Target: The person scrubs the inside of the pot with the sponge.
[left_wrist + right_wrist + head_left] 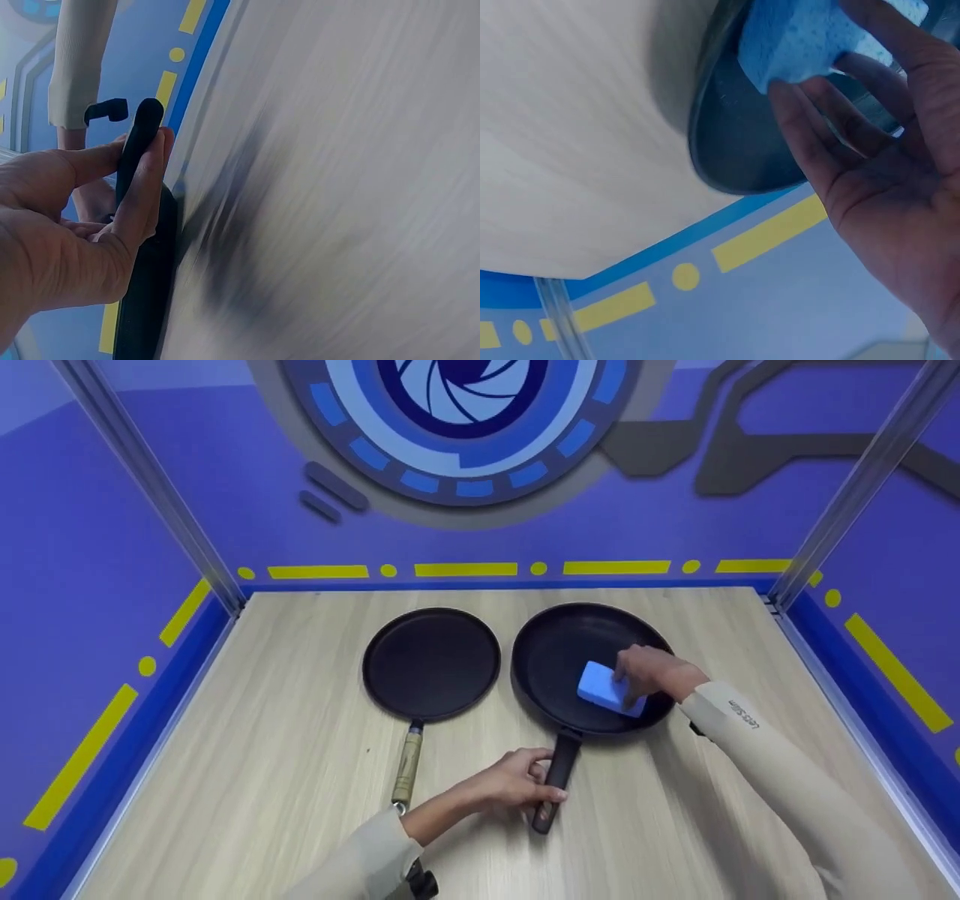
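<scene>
A deep black frying pan sits on the right half of the table. My left hand holds its dark handle between thumb and fingers, seen also from the side in the left wrist view. Inside the pan, my right hand grips a blue sponge against the bottom, toward the right side. The right wrist view shows the thumb and fingers around the porous sponge. Left of this pan lies a flat black crepe pan with a wooden handle, which neither hand touches.
The pale wood-grain table ends at a blue-purple back wall with yellow dashes. Similar panels rise on the left and right, with metal corner posts between them.
</scene>
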Demonstrator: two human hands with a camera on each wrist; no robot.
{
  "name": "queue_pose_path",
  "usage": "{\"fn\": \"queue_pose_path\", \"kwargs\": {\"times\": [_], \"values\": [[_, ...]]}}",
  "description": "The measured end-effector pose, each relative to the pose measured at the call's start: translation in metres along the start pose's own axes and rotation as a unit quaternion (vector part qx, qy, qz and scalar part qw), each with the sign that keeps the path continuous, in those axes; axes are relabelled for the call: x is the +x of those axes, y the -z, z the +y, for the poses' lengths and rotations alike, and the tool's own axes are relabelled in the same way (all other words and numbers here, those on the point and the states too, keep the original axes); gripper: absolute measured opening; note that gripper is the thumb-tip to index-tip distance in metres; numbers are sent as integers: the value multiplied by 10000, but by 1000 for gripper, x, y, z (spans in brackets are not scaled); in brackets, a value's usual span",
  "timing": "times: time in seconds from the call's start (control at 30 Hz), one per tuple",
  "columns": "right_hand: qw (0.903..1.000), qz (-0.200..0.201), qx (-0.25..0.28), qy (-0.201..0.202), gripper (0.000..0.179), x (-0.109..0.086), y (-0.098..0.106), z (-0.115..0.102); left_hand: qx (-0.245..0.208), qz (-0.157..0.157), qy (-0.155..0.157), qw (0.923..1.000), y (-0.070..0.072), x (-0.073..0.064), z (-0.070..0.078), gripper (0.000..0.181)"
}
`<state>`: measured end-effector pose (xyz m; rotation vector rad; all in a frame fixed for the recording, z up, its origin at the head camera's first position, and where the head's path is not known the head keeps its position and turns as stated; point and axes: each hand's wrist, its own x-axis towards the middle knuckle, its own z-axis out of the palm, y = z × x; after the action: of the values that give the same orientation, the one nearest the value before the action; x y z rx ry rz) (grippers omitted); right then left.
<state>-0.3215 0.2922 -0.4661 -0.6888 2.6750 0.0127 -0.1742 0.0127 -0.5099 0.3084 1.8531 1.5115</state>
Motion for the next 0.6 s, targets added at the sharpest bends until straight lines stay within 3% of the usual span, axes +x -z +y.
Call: {"fn": "queue_pose_path", "kwargs": {"times": [0.2,0.3,0.4,0.6], "values": [[9917,659,-264,1073,40,-11,-13,-10,118,-120,-98,9998,1,-1,2,64],[9859,965,-125,1365,50,-12,-22,-18,157,-105,-80,9998,1,-2,1,64],[9833,1085,40,1461,55,-4,-24,-24,149,-141,-63,9998,1,-2,1,66],[9839,1399,220,1089,58,27,-23,-26,139,-346,-179,9991,-1,-3,2,53]]}}
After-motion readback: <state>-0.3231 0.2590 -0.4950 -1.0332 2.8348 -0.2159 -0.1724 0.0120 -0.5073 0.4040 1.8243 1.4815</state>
